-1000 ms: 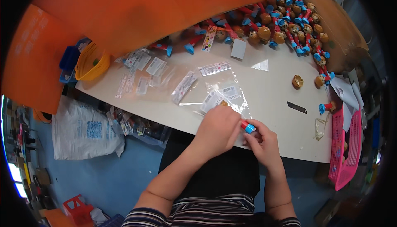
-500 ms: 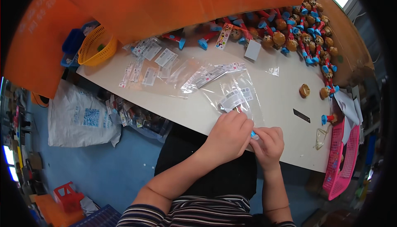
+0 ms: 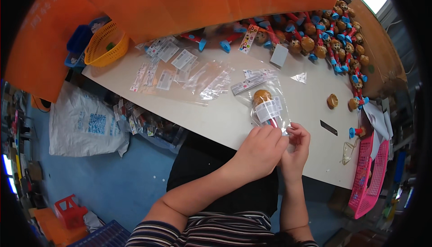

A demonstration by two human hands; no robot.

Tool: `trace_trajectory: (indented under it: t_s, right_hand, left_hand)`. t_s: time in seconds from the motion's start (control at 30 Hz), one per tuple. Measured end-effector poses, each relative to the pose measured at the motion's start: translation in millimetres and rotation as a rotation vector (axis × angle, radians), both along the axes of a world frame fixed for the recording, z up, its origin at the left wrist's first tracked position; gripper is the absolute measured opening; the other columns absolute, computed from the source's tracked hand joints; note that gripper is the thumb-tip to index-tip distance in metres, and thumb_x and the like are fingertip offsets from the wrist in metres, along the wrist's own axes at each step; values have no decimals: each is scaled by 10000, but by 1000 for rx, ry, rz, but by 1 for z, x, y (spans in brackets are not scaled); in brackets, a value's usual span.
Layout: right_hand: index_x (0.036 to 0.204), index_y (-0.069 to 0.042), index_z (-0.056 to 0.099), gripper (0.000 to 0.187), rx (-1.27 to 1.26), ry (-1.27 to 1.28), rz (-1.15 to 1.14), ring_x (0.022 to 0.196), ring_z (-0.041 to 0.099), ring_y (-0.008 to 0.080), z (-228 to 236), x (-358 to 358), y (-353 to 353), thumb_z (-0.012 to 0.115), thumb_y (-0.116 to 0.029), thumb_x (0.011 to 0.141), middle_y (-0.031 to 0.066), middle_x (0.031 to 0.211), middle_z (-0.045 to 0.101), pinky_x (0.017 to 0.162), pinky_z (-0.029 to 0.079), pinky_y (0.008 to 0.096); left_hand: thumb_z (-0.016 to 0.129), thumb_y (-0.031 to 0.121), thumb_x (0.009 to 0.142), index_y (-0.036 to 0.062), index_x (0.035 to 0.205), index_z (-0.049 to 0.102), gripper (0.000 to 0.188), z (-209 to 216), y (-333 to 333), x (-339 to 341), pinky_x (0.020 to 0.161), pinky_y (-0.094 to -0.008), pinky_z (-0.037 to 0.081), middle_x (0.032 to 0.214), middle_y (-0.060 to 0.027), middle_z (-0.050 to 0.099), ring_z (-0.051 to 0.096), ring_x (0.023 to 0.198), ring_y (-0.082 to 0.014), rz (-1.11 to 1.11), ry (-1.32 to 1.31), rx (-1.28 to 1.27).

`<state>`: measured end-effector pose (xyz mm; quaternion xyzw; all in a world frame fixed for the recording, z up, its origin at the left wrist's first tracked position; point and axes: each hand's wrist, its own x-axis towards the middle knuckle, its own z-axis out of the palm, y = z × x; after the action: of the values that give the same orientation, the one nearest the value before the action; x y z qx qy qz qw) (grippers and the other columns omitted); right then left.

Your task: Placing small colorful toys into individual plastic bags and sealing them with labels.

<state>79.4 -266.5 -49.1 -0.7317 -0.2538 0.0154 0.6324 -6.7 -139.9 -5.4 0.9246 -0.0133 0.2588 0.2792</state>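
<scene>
Before me at the table edge lies a clear plastic bag [image 3: 285, 98] with a toy figure [image 3: 262, 95] inside. The figure's brown head points away from me, and a white printed label [image 3: 268, 110] covers part of its front. My left hand [image 3: 261, 151] is closed over the bag's near end, around the figure's lower part, which its fingers hide. Beside it my right hand [image 3: 296, 147] is closed too, fingers curled at the bag's right near edge. A printed header strip [image 3: 254, 81] crosses the bag's far end.
Several bags with labels [image 3: 183, 61] lie to the left, near a yellow basket [image 3: 105, 47]. Many toy figures [image 3: 335, 44] are heaped at the back right. A brown toy part [image 3: 332, 100], a dark flat blade [image 3: 328, 127] and a pink basket [image 3: 370, 179] are to the right.
The toy figure's head now shows inside the bag, beyond my hands. The bag and header strip have shifted and straightened, and my right hand has moved up along the bag's edge.
</scene>
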Motion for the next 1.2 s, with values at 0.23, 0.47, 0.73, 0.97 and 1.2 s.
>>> trace_trajectory:
  t_s: [0.23,0.47,0.73,0.97,1.2]
  right_hand:
    - [1050,14,548,278,-57,211,93,819,623,100,7,-5,-1,713,13,827,77,976,632,687,508,224]
    - [992,62,584,114,-154,431,115,728,664,100,32,-19,6,648,14,911,93,845,677,655,542,205]
    - [1027,41,578,133,-126,737,261,731,684,117,37,-8,-5,635,-30,930,99,839,704,646,565,213]
    - [1000,39,567,129,-91,757,246,714,676,110,35,-14,-6,646,-16,914,89,791,692,623,554,206]
    - [962,-3,559,87,-33,745,254,694,680,111,30,-16,-4,632,-9,916,77,786,691,630,569,212]
  left_hand:
    - [658,91,730,42,899,565,199,-8,-3,-8,774,-411,438,907,-107,536,550,874,-298,1,-18,-40]
    - [669,3,681,41,974,580,309,-33,4,-35,810,-430,440,1024,-143,532,546,955,-347,372,-68,-123]
    - [771,64,704,77,874,665,200,-22,-6,-45,783,-383,426,907,-49,596,584,884,-261,262,-150,-76]
    - [766,74,719,67,909,675,211,-39,-21,-39,769,-370,408,874,-33,595,582,848,-226,258,-135,-47]
    - [684,43,727,45,923,634,202,-37,-12,-35,796,-390,403,922,-54,595,579,926,-243,178,-124,-95]
